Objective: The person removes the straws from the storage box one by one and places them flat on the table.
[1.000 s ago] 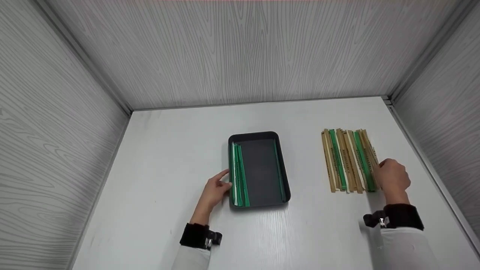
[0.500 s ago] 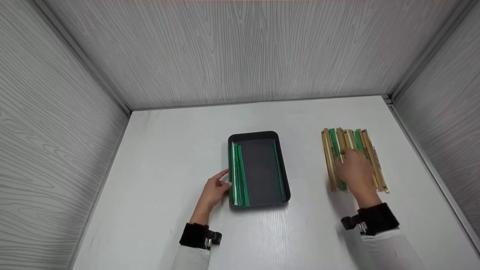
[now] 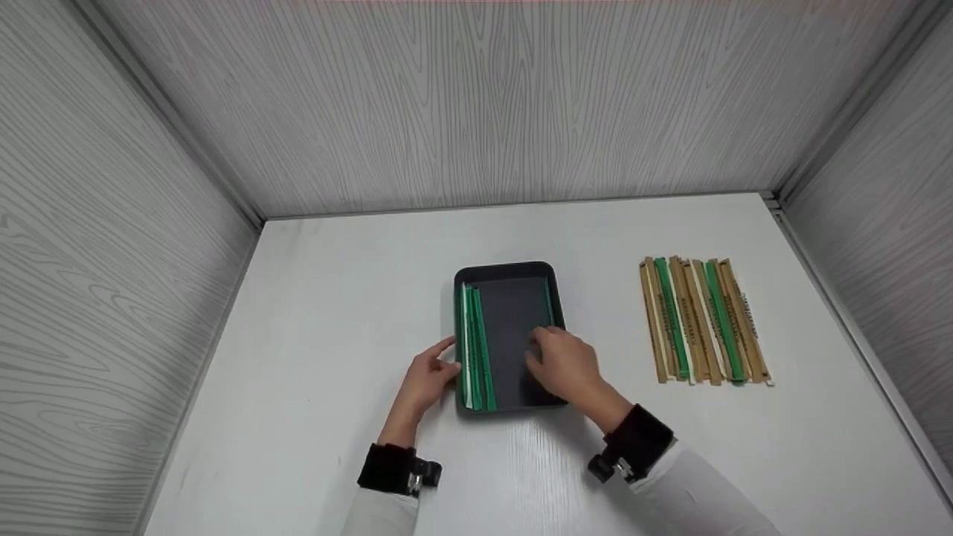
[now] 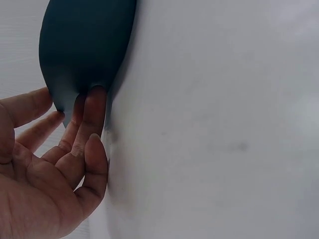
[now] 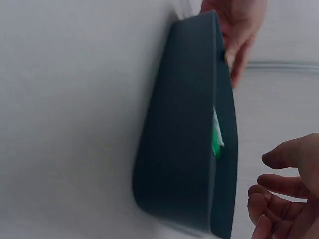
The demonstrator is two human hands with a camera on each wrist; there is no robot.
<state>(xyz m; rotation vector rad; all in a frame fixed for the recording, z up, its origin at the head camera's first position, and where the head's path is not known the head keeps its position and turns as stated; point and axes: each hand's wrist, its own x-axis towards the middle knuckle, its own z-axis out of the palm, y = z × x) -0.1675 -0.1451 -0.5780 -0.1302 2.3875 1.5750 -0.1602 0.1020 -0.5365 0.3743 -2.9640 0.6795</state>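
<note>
A dark rectangular tray (image 3: 514, 268) lies mid-table with several slim green sticks (image 3: 484, 365), and a white one, along its left side. My left hand (image 3: 424, 383) holds the tray's left wall, thumb at the rim and fingers against the outside, as the left wrist view shows. Over the tray's right half hovers my right hand (image 3: 566, 365), fingers loosely bent and nothing between them. In the right wrist view its fingers (image 5: 284, 206) are beside the tray's rim. The hand hides part of a green strip (image 3: 549, 301) at the right wall.
Right of the tray, a row of slim brown, green and white sticks (image 3: 700, 320) lies on the white table (image 3: 357, 298), some with dark print. Grey wood-grain panels (image 3: 476, 104) stand behind and at both sides.
My right hand has moved left from the right edge of the stick row, across it, to over the tray. The left hand and tray stay put.
</note>
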